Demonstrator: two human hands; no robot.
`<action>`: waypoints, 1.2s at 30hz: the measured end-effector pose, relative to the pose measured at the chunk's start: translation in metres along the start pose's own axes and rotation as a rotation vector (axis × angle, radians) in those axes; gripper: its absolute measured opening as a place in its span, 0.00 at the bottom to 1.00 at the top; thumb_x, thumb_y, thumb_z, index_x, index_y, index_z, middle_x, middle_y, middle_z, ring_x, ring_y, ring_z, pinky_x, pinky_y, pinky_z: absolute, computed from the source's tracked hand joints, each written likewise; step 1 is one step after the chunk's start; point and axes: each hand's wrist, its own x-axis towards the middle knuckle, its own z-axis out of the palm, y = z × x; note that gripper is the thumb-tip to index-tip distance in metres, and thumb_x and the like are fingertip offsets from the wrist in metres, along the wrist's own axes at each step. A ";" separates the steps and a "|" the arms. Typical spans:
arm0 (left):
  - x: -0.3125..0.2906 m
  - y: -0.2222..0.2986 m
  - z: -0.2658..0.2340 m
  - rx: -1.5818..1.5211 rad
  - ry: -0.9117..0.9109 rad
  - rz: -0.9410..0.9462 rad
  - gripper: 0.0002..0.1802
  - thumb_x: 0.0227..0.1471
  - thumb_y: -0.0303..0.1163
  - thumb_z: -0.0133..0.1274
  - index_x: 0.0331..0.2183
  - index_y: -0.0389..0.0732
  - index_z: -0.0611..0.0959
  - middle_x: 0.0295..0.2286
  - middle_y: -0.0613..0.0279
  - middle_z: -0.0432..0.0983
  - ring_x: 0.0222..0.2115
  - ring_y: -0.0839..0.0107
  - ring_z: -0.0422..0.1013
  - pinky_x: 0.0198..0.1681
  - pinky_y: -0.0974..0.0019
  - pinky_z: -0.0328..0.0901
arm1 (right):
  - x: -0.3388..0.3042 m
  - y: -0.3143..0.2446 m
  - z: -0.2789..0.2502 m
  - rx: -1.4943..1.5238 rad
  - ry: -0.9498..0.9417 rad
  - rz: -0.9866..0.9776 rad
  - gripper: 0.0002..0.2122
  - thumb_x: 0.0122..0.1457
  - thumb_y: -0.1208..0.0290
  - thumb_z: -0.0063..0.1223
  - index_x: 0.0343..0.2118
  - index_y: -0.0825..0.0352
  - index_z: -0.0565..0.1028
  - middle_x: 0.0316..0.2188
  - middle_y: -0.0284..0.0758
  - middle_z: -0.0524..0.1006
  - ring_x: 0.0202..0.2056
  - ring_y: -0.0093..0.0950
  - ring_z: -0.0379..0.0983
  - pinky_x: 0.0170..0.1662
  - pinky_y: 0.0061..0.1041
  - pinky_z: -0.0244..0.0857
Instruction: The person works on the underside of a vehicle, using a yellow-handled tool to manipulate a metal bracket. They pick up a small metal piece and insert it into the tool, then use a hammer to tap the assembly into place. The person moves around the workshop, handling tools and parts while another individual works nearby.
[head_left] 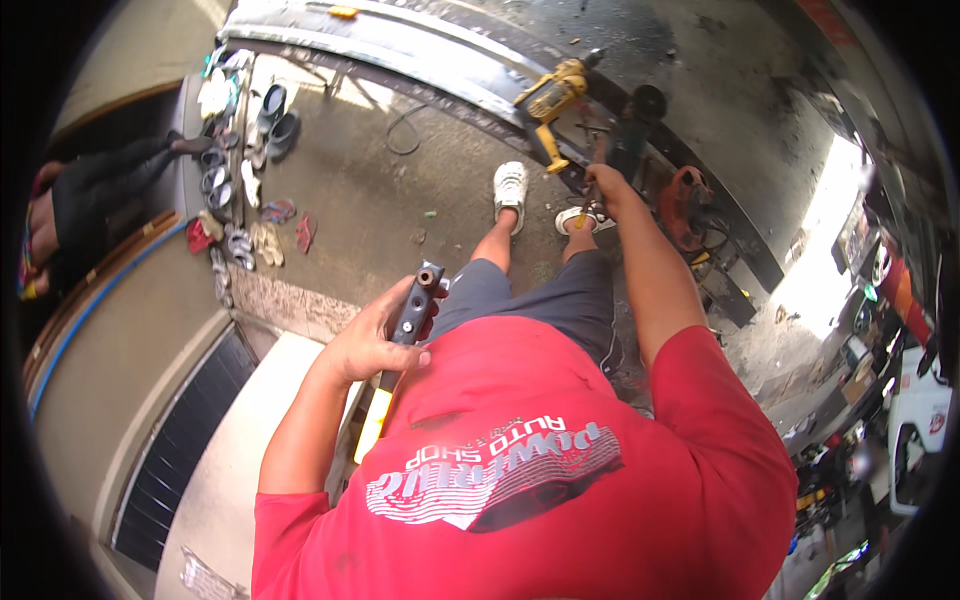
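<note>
My left hand is wrapped round a black bar-shaped tool, held tilted in front of my red shirt. The tool has a round copper-coloured opening at its top end, small round fittings along its face and a yellow lower part. My right hand is stretched forward to the workbench edge, its fingers closed. A slim piece with a yellow tip shows below that hand, but what the fingers grip cannot be made out. Close by on the bench lie a yellow power drill and a dark green power tool with a black round end.
A long metal-edged bench runs across the far side, with a small yellow object on it. Red-orange equipment stands right of my arm. Several shoes line the left wall, where a person is. A cable loop lies on the floor.
</note>
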 end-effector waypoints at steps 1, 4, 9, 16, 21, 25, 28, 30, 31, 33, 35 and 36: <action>-0.003 -0.004 -0.007 -0.025 -0.015 -0.015 0.49 0.36 0.36 0.72 0.61 0.37 0.71 0.42 0.62 0.70 0.40 0.71 0.70 0.49 0.65 0.66 | -0.002 -0.003 0.001 0.015 -0.011 0.019 0.05 0.51 0.69 0.55 0.28 0.63 0.72 0.21 0.35 0.72 0.21 0.30 0.71 0.24 0.32 0.66; -0.012 -0.016 -0.018 -0.156 -0.043 -0.076 0.49 0.38 0.29 0.69 0.63 0.36 0.69 0.45 0.59 0.71 0.42 0.69 0.74 0.51 0.63 0.69 | -0.006 -0.008 -0.004 0.044 -0.032 0.032 0.05 0.53 0.68 0.53 0.28 0.62 0.73 0.21 0.35 0.73 0.21 0.30 0.72 0.23 0.28 0.66; -0.023 -0.048 -0.038 -0.278 -0.080 -0.136 0.49 0.41 0.24 0.68 0.64 0.36 0.67 0.47 0.57 0.72 0.43 0.69 0.75 0.52 0.63 0.70 | -0.035 -0.022 -0.003 -0.164 -0.031 0.055 0.11 0.59 0.59 0.48 0.30 0.62 0.76 0.26 0.35 0.81 0.25 0.30 0.77 0.28 0.30 0.69; -0.045 -0.070 -0.058 -0.304 -0.017 -0.278 0.46 0.38 0.25 0.66 0.62 0.37 0.70 0.40 0.60 0.75 0.35 0.72 0.77 0.43 0.67 0.74 | -0.032 -0.025 -0.008 -0.205 -0.051 0.075 0.11 0.57 0.62 0.50 0.34 0.64 0.77 0.29 0.36 0.82 0.29 0.30 0.79 0.33 0.30 0.72; -0.072 -0.088 -0.072 -0.215 0.015 -0.345 0.47 0.34 0.28 0.69 0.59 0.38 0.73 0.39 0.62 0.74 0.37 0.71 0.74 0.45 0.66 0.72 | -0.037 -0.022 0.003 -0.282 -0.056 0.061 0.10 0.59 0.58 0.50 0.33 0.60 0.76 0.29 0.32 0.80 0.28 0.26 0.75 0.30 0.29 0.65; -0.087 -0.101 -0.078 -0.255 -0.018 -0.430 0.50 0.29 0.34 0.72 0.58 0.39 0.74 0.37 0.64 0.74 0.39 0.71 0.72 0.45 0.66 0.70 | -0.058 -0.026 0.017 -0.333 -0.019 0.094 0.10 0.58 0.59 0.52 0.35 0.60 0.77 0.29 0.32 0.80 0.29 0.26 0.75 0.31 0.29 0.67; -0.102 -0.112 -0.078 -0.320 -0.062 -0.468 0.50 0.29 0.34 0.73 0.58 0.40 0.73 0.37 0.65 0.74 0.37 0.72 0.72 0.44 0.67 0.69 | -0.054 -0.019 0.014 -0.318 -0.037 0.080 0.10 0.57 0.60 0.52 0.36 0.60 0.78 0.30 0.31 0.81 0.30 0.26 0.76 0.33 0.29 0.68; -0.112 -0.129 -0.079 -0.292 -0.096 -0.483 0.51 0.29 0.34 0.73 0.59 0.40 0.73 0.37 0.65 0.74 0.37 0.72 0.73 0.44 0.67 0.69 | -0.053 -0.016 0.011 -0.299 -0.053 0.083 0.10 0.57 0.60 0.53 0.37 0.60 0.78 0.31 0.32 0.81 0.32 0.26 0.77 0.34 0.29 0.69; -0.115 -0.136 -0.078 -0.356 -0.118 -0.472 0.52 0.30 0.33 0.73 0.60 0.40 0.72 0.38 0.65 0.74 0.38 0.73 0.73 0.44 0.67 0.70 | -0.056 -0.023 0.008 -0.383 -0.058 0.123 0.11 0.57 0.61 0.52 0.38 0.61 0.78 0.32 0.32 0.82 0.33 0.26 0.78 0.36 0.28 0.71; -0.117 -0.139 -0.075 -0.339 -0.142 -0.509 0.52 0.30 0.33 0.73 0.60 0.40 0.72 0.39 0.66 0.73 0.38 0.73 0.73 0.45 0.66 0.70 | -0.058 -0.024 0.011 -0.353 -0.029 0.105 0.11 0.57 0.62 0.51 0.38 0.62 0.78 0.33 0.32 0.82 0.33 0.26 0.78 0.37 0.27 0.71; -0.113 -0.133 -0.076 -0.313 -0.183 -0.535 0.51 0.31 0.30 0.72 0.61 0.41 0.71 0.40 0.66 0.73 0.39 0.72 0.73 0.46 0.66 0.70 | -0.063 -0.026 0.014 -0.321 -0.007 0.111 0.12 0.58 0.63 0.50 0.40 0.63 0.78 0.33 0.31 0.82 0.34 0.26 0.79 0.36 0.27 0.70; -0.115 -0.137 -0.076 -0.326 -0.184 -0.514 0.53 0.32 0.29 0.72 0.62 0.41 0.70 0.40 0.66 0.72 0.39 0.73 0.73 0.46 0.66 0.70 | -0.061 -0.027 0.011 -0.352 -0.014 0.122 0.12 0.59 0.63 0.49 0.40 0.63 0.78 0.34 0.31 0.82 0.34 0.26 0.79 0.35 0.27 0.70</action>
